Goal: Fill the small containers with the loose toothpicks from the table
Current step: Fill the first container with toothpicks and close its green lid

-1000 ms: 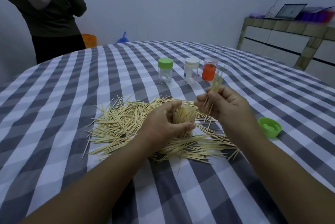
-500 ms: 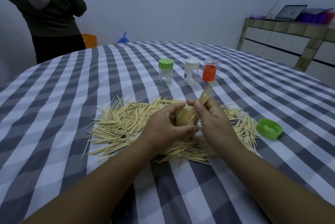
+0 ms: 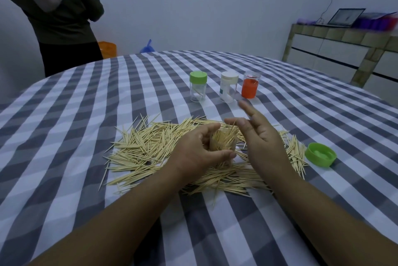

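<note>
My left hand (image 3: 193, 151) grips the open container (image 3: 223, 145), packed with toothpicks, amid the loose toothpicks (image 3: 146, 147). My right hand (image 3: 265, 136) hovers beside it, fingers spread, holding nothing. Behind, the green-lidded container (image 3: 198, 89) holds a few.

Both forearms bare, reaching forward from the lower edge, converging toward the centre. Left hand (image 3: 197, 149) curled into a C, thumb low and pointing right, fingers arched over the top, gripping a small container (image 3: 223, 144). Right hand (image 3: 261, 136) just beside it, held on edge with the palm turned left toward the other hand. Right index finger straight and raised, pointing forward and away; remaining fingers relaxed, slightly bent; thumb tip near the container's top, contact hard to judge. Nothing held in the right hand. Wrists level, close together but apart.
</note>
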`<state>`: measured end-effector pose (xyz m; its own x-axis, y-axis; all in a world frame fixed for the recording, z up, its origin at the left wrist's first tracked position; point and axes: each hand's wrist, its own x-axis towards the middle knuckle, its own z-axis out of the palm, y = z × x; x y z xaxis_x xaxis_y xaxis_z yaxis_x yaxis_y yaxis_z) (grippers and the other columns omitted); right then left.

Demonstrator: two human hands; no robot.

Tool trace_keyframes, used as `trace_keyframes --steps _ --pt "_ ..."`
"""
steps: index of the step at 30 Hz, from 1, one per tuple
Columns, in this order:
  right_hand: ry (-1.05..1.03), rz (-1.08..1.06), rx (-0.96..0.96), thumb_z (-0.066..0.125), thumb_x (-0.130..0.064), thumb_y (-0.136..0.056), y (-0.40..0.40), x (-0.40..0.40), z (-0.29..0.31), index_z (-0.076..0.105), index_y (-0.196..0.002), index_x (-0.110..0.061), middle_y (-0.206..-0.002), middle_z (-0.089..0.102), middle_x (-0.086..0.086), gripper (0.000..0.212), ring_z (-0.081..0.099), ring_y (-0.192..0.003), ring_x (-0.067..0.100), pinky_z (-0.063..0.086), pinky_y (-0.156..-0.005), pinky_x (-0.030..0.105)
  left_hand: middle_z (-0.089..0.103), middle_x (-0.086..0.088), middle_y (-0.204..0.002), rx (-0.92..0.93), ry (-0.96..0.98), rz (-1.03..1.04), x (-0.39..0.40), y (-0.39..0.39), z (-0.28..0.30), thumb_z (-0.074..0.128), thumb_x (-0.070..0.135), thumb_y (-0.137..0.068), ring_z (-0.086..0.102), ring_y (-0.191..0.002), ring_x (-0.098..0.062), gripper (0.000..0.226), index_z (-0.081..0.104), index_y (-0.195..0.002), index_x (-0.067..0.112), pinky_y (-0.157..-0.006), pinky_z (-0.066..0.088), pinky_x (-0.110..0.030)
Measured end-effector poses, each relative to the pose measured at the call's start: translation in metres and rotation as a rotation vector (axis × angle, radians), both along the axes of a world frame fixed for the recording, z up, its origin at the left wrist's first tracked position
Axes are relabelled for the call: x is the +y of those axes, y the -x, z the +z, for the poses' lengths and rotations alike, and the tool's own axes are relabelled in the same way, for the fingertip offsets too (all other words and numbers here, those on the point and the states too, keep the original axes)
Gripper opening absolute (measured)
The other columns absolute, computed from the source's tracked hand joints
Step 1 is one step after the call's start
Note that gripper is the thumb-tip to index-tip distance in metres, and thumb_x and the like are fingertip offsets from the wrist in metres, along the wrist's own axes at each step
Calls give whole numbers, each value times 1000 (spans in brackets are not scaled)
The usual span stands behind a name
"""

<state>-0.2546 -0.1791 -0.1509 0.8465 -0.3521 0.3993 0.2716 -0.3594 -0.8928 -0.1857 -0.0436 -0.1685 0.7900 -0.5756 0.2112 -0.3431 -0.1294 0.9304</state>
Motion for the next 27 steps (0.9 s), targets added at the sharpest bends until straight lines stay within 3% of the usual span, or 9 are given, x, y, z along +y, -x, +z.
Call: trace_keyframes --steps 2,5,7,10,13,16,21,23,27 --pt "62 36 5 50 -25 -96 -1 2 -2 58 -117 -38 -113 66 -13 25 53 -111 -10 41 -86 5 69 5 -101 -14 -5 2 0 -1 -1 85 18 -66 68 -90 -8 70 56 -129 23 -83 56 -29" --pt "257 -13 -18 58 -15 -93 -2 5 -7 65 -105 -37 -103 62 -25 26 53 -108 -7 37 -92 8 67 17 -78 -37 -10 14 -1 -2 0 83 14 -69 63 -72 1 52 60 -106 43 -73 52 -23" --pt "323 -79 -30 59 -13 -92 -3 5 -9 69 -104 -33 -97 58 -31 25 51 -108 -4 33 -93 7 68 17 -86 -37 -21 17 -1 -1 -1 84 21 -68 64 -77 1 54 61 -114 36 -76 54 -25" --pt "292 -138 18 57 -18 -93 -4 4 -7 71 -108 -25 -105 56 -20 21 50 -110 3 33 -88 5 68 2 -110 -41 -38 35 0 -1 0 86 27 -65 67 -98 -12 75 54 -132 20 -88 55 -36" --pt "225 -91 120 58 -20 -92 -3 0 -2 72 -105 -22 -117 56 -14 20 50 -111 2 36 -87 15 67 1 -112 -29 -32 38 0 -1 1 86 20 -66 67 -99 -10 75 53 -133 17 -90 54 -31" --pt "8 49 213 58 -24 -91 2 -7 10 73 -101 -22 -110 65 -16 18 58 -104 -2 42 -81 16 68 0 -110 5 -30 37 0 -2 0 86 18 -64 68 -97 -10 76 52 -133 16 -88 55 -27" --pt "-39 122 299 52 -23 -95 4 -27 16 67 -109 -32 -104 71 -13 23 60 -106 0 45 -84 22 67 0 -110 27 -16 74 4 -5 3 86 17 -63 67 -98 -10 75 54 -131 17 -85 54 -21" --pt "73 85 343 51 -15 -95 5 -34 16 65 -113 -31 -107 70 -13 27 59 -108 2 43 -85 20 67 1 -108 25 -20 94 6 -7 5 85 17 -63 66 -97 -9 74 54 -131 18 -82 54 -17" --pt "680 -7 603 45 -8 -93 -2 -46 3 48 -138 -27 -141 50 -4 49 46 -127 15 39 -102 28 67 -2 -110 34 -23 113 6 -8 6 84 18 -64 66 -100 -11 74 53 -132 17 -88 53 -21"
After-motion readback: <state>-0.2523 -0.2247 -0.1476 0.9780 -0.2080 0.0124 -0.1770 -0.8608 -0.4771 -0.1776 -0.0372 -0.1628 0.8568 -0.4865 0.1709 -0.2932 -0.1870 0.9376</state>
